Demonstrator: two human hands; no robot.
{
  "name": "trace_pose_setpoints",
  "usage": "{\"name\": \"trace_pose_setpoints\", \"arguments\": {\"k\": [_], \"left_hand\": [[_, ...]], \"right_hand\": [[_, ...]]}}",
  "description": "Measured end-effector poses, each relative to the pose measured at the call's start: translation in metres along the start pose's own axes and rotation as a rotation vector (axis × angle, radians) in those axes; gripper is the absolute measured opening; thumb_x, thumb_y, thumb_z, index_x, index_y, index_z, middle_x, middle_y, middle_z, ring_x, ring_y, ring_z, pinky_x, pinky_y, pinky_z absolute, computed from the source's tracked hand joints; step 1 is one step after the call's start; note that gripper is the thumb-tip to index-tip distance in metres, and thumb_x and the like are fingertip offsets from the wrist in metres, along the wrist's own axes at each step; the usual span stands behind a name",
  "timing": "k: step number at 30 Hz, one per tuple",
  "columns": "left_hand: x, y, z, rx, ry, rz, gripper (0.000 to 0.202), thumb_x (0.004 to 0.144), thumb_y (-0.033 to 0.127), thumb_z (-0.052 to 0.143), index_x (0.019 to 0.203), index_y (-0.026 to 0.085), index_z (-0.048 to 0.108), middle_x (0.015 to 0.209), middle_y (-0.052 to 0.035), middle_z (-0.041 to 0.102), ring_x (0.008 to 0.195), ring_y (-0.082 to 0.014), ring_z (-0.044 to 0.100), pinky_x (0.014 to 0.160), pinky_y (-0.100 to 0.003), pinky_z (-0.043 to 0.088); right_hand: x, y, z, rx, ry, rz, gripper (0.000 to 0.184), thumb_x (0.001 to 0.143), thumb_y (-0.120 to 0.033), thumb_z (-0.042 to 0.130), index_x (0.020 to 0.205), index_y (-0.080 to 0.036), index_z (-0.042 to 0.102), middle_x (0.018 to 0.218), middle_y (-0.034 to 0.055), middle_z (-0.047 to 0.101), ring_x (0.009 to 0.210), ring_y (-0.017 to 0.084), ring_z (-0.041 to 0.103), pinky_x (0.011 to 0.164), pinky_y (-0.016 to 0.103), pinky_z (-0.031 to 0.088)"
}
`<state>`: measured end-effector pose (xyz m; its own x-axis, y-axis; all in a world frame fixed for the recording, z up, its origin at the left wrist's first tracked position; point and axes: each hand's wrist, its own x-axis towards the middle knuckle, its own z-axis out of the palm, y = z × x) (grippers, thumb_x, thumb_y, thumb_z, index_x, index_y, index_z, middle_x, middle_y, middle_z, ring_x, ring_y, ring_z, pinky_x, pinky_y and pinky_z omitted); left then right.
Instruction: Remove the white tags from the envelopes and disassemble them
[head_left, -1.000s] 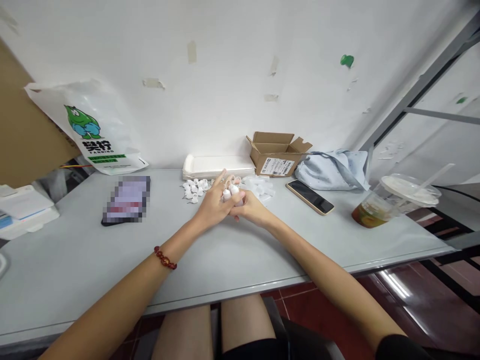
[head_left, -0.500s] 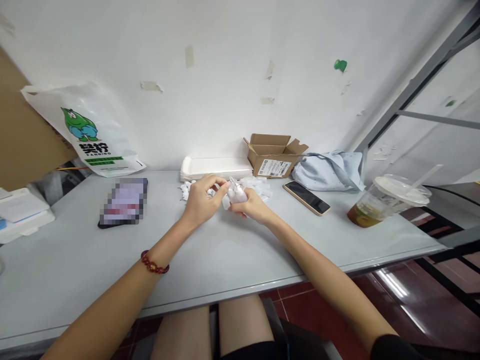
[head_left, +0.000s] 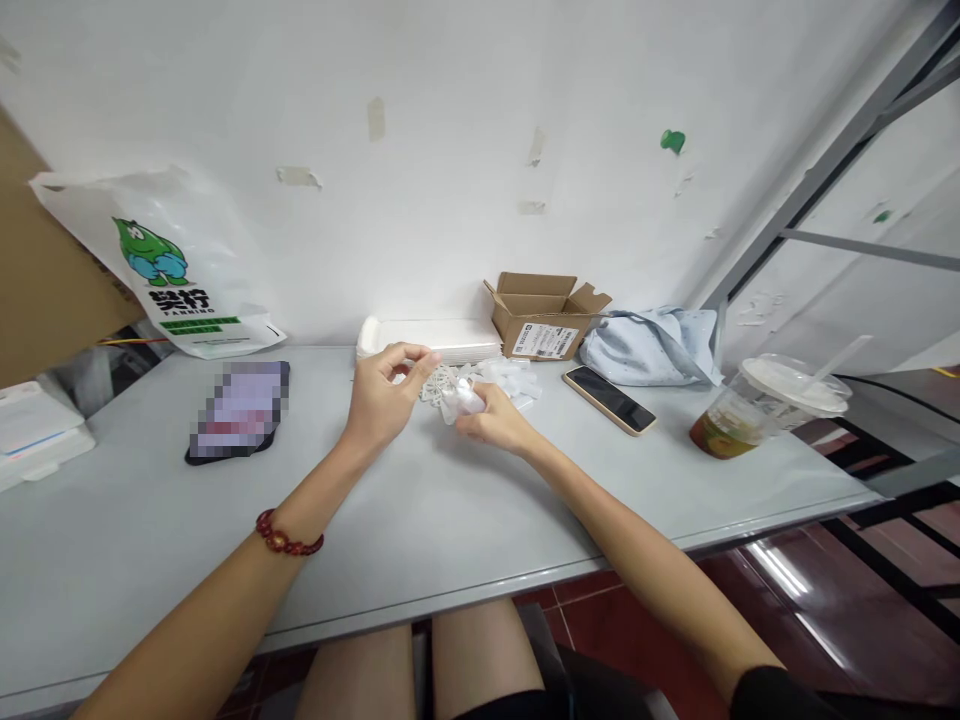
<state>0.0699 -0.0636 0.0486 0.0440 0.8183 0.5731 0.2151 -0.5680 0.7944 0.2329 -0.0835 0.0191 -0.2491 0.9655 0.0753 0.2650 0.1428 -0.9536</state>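
My right hand [head_left: 495, 418] is closed round a few small white plastic bottles [head_left: 457, 398], held just above the grey table [head_left: 420, 520]. My left hand [head_left: 384, 395] is raised beside them with thumb and forefinger pinched together; what it pinches is too small to make out. Behind both hands lies a heap of small white caps [head_left: 439, 380] and clear plastic pieces [head_left: 514, 378]. A red bead bracelet [head_left: 286, 538] is on my left wrist.
A white tray stack [head_left: 431, 335] and an open cardboard box [head_left: 544, 315] stand by the wall. A phone [head_left: 609, 398], pale blue cloth [head_left: 652, 345] and lidded drink cup [head_left: 757, 410] lie to the right. A dark phone [head_left: 236, 410], white bag [head_left: 169, 265] and white box [head_left: 37, 430] are left.
My left hand has pulled away from the bottles to the left and closed into a pinch. My right hand has stayed wrapped on the bottles and tipped them lower.
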Motion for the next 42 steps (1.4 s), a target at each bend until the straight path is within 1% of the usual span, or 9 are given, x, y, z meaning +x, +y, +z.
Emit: {"name": "trace_pose_setpoints", "arguments": {"k": [3,7,12,15,18,22,30,35,42], "left_hand": [[-0.003,0.005,0.001,0.061,-0.114,0.147,0.011,0.078,0.030,0.062,0.075,0.021,0.067,0.077,-0.0016,0.063,0.077,-0.0156,0.056,0.068,-0.029,0.045],[-0.008,0.006,0.005,0.166,-0.148,0.261,0.007,0.078,0.025,0.061,0.074,0.022,0.065,0.075,-0.0018,0.059,0.079,-0.0171,0.053,0.075,-0.032,0.044],[-0.002,0.004,0.002,0.262,-0.200,0.281,0.013,0.082,0.023,0.053,0.070,0.020,0.057,0.074,-0.0021,0.055,0.078,-0.0175,0.050,0.072,-0.031,0.043],[0.007,0.004,-0.010,0.241,-0.107,0.281,0.013,0.084,0.022,0.050,0.072,0.020,0.055,0.077,-0.0021,0.054,0.078,-0.0165,0.051,0.072,-0.031,0.043],[0.013,0.006,-0.019,0.234,-0.038,0.260,0.010,0.082,0.023,0.052,0.073,0.019,0.055,0.078,-0.0018,0.054,0.078,-0.0161,0.052,0.070,-0.029,0.043],[0.011,0.007,-0.019,0.233,-0.083,0.221,0.011,0.083,0.025,0.052,0.074,0.020,0.056,0.080,-0.0016,0.056,0.078,-0.0158,0.052,0.070,-0.029,0.043],[0.004,0.007,-0.008,0.143,-0.136,0.179,0.013,0.084,0.027,0.050,0.075,0.020,0.055,0.080,-0.0020,0.056,0.078,-0.0157,0.053,0.072,-0.029,0.044],[-0.004,0.005,0.005,0.031,-0.089,0.087,0.014,0.083,0.028,0.051,0.075,0.019,0.057,0.081,-0.0018,0.058,0.076,-0.0148,0.055,0.070,-0.028,0.045],[-0.008,0.000,0.007,0.184,-0.053,0.235,0.011,0.084,0.023,0.050,0.077,0.021,0.057,0.081,-0.0024,0.058,0.081,-0.0166,0.053,0.074,-0.031,0.043]], "right_hand": [[0.000,0.000,-0.001,-0.081,0.075,-0.011,0.014,0.056,-0.018,0.056,0.066,-0.019,0.047,0.053,-0.0062,0.046,0.049,0.009,0.041,0.045,0.021,0.030],[0.001,-0.002,-0.003,-0.104,0.107,0.002,0.015,0.056,-0.021,0.056,0.068,-0.018,0.047,0.056,-0.0057,0.045,0.051,0.010,0.041,0.048,0.023,0.030],[0.002,0.004,-0.002,-0.293,0.180,-0.038,0.012,0.057,-0.022,0.054,0.063,-0.019,0.044,0.058,-0.0050,0.045,0.054,0.010,0.039,0.049,0.023,0.026],[0.004,0.011,-0.003,-0.408,0.205,-0.085,0.010,0.057,-0.021,0.049,0.063,-0.020,0.042,0.056,-0.0049,0.042,0.054,0.010,0.037,0.050,0.024,0.025],[0.005,0.011,-0.005,-0.439,0.261,-0.059,0.011,0.056,-0.022,0.050,0.064,-0.020,0.043,0.056,-0.0050,0.040,0.054,0.011,0.036,0.051,0.024,0.024],[0.003,0.001,-0.007,-0.390,0.367,-0.055,0.016,0.057,-0.025,0.055,0.065,-0.020,0.042,0.060,-0.0046,0.044,0.056,0.011,0.040,0.052,0.024,0.028],[0.000,-0.003,-0.003,-0.324,0.224,-0.014,0.023,0.057,-0.027,0.062,0.071,-0.019,0.046,0.062,-0.0059,0.045,0.056,0.011,0.041,0.052,0.024,0.030],[0.001,0.000,0.002,-0.270,0.282,-0.052,0.026,0.056,-0.028,0.066,0.072,-0.019,0.047,0.064,-0.0053,0.048,0.058,0.012,0.043,0.053,0.024,0.032],[0.000,-0.004,0.001,-0.151,0.191,-0.065,0.032,0.056,-0.032,0.069,0.076,-0.019,0.048,0.069,-0.0052,0.048,0.060,0.012,0.046,0.054,0.024,0.035]]}}
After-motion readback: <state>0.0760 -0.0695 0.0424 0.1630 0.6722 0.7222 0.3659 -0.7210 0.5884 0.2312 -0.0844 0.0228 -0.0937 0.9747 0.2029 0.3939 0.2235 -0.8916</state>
